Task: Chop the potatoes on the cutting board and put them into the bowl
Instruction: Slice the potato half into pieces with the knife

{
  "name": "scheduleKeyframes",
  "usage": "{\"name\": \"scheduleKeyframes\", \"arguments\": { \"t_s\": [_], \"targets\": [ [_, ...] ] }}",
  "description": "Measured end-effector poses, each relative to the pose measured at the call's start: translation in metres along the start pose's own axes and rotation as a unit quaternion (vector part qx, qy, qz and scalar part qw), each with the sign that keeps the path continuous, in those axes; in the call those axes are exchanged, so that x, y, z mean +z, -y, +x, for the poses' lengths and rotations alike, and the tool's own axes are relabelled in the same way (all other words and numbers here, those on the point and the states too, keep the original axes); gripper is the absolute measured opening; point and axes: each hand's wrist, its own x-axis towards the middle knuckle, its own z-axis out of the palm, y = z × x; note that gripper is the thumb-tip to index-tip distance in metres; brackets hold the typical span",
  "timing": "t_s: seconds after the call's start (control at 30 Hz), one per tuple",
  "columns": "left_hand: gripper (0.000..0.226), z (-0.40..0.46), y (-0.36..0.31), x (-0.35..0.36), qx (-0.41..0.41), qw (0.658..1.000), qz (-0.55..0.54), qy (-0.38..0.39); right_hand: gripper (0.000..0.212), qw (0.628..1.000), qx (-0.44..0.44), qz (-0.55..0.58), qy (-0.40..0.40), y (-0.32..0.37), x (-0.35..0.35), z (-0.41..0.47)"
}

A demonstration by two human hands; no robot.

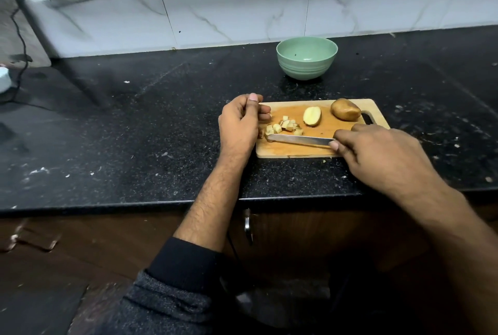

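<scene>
Your right hand (377,154) grips the knife (299,140) flat beside the potato cubes (283,127) on the cutting board (296,150) — your left hand (241,121) is curled, empty; bowl (306,58) sits farther back.

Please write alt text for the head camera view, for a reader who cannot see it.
A right hand holds a knife beside potato cubes on a wooden cutting board; the left hand rests curled at its edge. A half potato, a whole potato and a green bowl lie beyond.
</scene>
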Motion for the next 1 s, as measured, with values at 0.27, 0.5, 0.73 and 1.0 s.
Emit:
{"name": "scheduleKeyframes", "arguments": {
  "t_s": [0.27, 0.5, 0.73, 1.0],
  "targets": [
    [0.017, -0.006, -0.004, 0.001, 0.001, 0.999, -0.002, 0.047, 0.034, 0.993, 0.109, 0.016, -0.036, -0.009, -0.006, -0.009],
    [0.015, -0.006, -0.004, 0.001, 0.033, 0.997, 0.048, 0.052, 0.032, 0.991, 0.125, 0.043, 0.024, 0.005, -0.008, -0.008],
    [0.015, -0.006, -0.003, -0.01, 0.038, 0.984, 0.171, -0.025, 0.028, 0.991, 0.123, 0.043, 0.006, 0.006, -0.02, -0.018],
    [0.007, -0.02, 0.001, -0.021, 0.028, 0.985, 0.167, 0.018, 0.03, 0.987, 0.149, 0.054, 0.011, 0.007, -0.014, -0.016]
  ]
}}
